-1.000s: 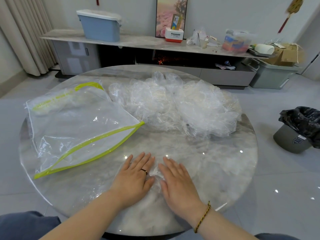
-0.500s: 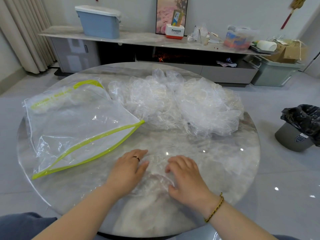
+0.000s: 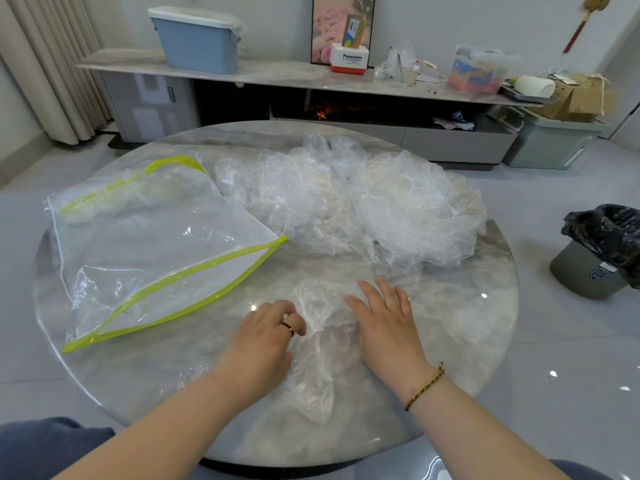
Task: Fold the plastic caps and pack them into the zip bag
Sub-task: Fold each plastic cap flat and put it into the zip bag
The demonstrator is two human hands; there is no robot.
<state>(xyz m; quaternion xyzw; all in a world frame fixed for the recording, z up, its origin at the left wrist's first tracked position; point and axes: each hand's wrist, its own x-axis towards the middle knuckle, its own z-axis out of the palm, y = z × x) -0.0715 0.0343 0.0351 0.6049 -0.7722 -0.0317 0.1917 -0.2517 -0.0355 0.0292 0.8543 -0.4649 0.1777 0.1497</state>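
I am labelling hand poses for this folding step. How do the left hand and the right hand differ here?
The left hand curls its fingers at the edge of the plastic cap; the right hand lies flat on it, fingers spread. The left hand wears a ring; the right wrist a bracelet. Both touch that cap.

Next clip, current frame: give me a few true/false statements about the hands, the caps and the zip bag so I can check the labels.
1. The clear zip bag with yellow-green trim lies on the round marble table, left of both hands. True.
2. The right hand hovers clear of the crumpled clear plastic cap. False: it rests flat on the cap, fingers straight.
3. The left hand has its fingers curled at the cap's edge. True.
4. The pile of clear plastic caps is inside the zip bag. False: it lies on the table to the bag's right.
5. The pile lies beyond both hands. True.
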